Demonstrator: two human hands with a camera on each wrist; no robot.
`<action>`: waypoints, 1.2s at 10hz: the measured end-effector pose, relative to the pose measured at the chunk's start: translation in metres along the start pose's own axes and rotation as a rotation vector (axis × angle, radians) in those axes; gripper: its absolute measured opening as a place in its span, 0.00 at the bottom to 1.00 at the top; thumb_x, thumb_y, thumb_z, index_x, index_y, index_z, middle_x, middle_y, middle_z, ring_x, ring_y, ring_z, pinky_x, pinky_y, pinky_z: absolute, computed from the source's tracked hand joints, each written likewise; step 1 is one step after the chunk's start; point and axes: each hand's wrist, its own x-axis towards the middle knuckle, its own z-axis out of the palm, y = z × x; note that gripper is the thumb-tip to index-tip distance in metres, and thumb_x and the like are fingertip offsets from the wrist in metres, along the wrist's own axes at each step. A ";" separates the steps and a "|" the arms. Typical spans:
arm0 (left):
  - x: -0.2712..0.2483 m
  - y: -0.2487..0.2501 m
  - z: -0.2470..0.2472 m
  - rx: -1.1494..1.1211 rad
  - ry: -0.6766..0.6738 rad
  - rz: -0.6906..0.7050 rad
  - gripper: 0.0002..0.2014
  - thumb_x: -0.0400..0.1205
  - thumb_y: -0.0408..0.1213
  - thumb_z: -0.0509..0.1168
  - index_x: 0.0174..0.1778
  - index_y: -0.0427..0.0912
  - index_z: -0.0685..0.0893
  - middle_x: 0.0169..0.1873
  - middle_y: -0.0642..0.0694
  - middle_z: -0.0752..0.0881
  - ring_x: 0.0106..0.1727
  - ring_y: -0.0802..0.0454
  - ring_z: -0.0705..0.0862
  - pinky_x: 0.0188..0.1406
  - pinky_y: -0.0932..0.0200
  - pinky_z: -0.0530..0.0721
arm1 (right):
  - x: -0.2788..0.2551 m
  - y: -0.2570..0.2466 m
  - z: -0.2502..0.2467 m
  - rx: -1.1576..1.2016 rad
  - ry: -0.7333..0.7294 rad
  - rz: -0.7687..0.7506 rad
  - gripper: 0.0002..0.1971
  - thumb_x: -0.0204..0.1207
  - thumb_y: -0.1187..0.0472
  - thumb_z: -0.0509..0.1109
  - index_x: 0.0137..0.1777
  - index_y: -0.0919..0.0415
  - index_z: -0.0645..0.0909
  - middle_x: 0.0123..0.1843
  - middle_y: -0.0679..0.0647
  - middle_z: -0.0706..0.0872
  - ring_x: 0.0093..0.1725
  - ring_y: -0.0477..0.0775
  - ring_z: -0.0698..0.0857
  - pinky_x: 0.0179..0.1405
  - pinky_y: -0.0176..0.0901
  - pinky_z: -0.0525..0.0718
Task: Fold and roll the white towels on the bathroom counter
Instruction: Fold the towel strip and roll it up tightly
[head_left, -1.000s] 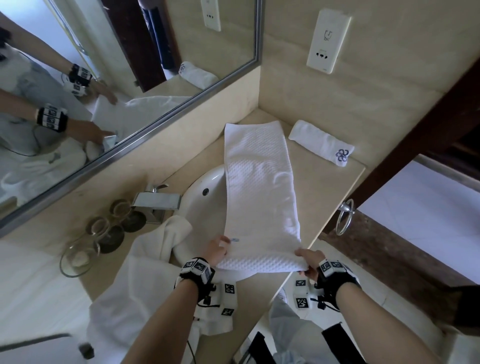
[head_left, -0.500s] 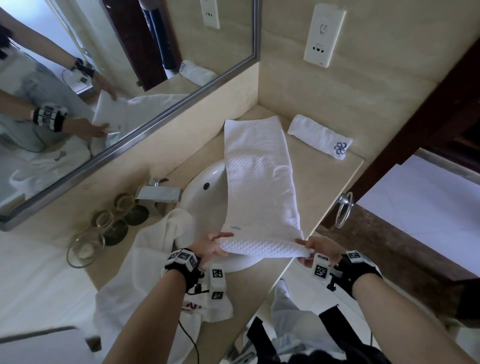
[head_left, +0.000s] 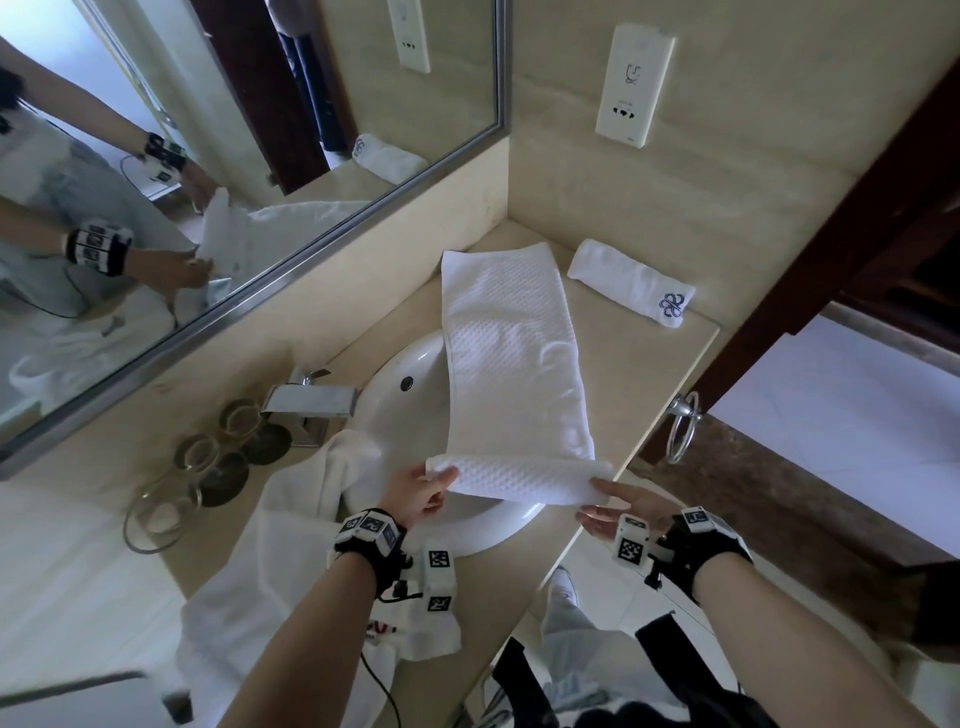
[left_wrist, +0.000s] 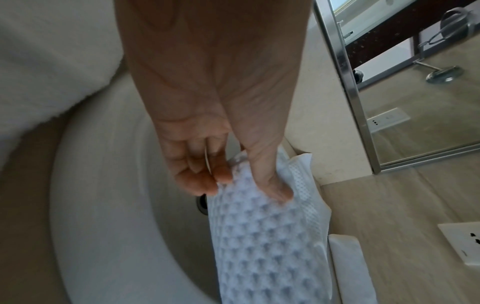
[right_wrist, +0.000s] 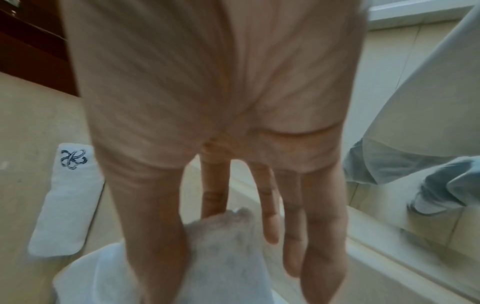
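A long, folded white waffle towel (head_left: 511, 374) lies across the sink (head_left: 400, 410) and the beige counter (head_left: 644, 364), reaching to the back wall. Its near end is lifted and turned over into a loose roll. My left hand (head_left: 440, 477) pinches the left end of that roll between thumb and fingers (left_wrist: 272, 185). My right hand (head_left: 598, 489) pinches the right end, thumb on top of the towel (right_wrist: 221, 242) and index finger under it, the other fingers straight. A finished rolled towel (head_left: 631, 283) with a blue logo lies at the back right.
A crumpled white towel (head_left: 291, 545) lies heaped left of the sink, under my left forearm. A chrome faucet (head_left: 311, 400) and several glasses (head_left: 208, 457) stand along the mirror. A towel ring (head_left: 683, 434) hangs at the counter's front edge. A wall socket (head_left: 634, 85) sits above.
Both hands have lifted the towel's near end and turned it over away from me, so a loose roll has formed. The hands have moved forward with it.
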 end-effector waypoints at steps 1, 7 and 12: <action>0.008 0.001 0.006 -0.080 0.009 -0.120 0.17 0.79 0.45 0.71 0.57 0.39 0.80 0.50 0.41 0.82 0.52 0.45 0.84 0.48 0.52 0.88 | 0.013 -0.002 0.002 0.012 0.101 -0.122 0.30 0.63 0.57 0.82 0.59 0.73 0.77 0.57 0.69 0.87 0.53 0.66 0.87 0.58 0.58 0.85; 0.016 0.022 0.050 -0.107 0.154 -0.245 0.05 0.79 0.29 0.67 0.47 0.35 0.78 0.51 0.38 0.76 0.32 0.46 0.84 0.25 0.55 0.89 | 0.024 -0.040 0.017 -0.288 0.346 -0.177 0.09 0.75 0.59 0.67 0.50 0.61 0.72 0.12 0.51 0.80 0.15 0.53 0.82 0.20 0.35 0.80; 0.024 0.045 0.095 1.527 -0.236 0.594 0.28 0.76 0.49 0.67 0.70 0.41 0.72 0.62 0.43 0.80 0.62 0.43 0.79 0.60 0.48 0.73 | 0.027 -0.070 0.020 -1.164 0.320 -0.246 0.06 0.74 0.60 0.66 0.45 0.48 0.73 0.42 0.49 0.81 0.37 0.54 0.71 0.35 0.38 0.67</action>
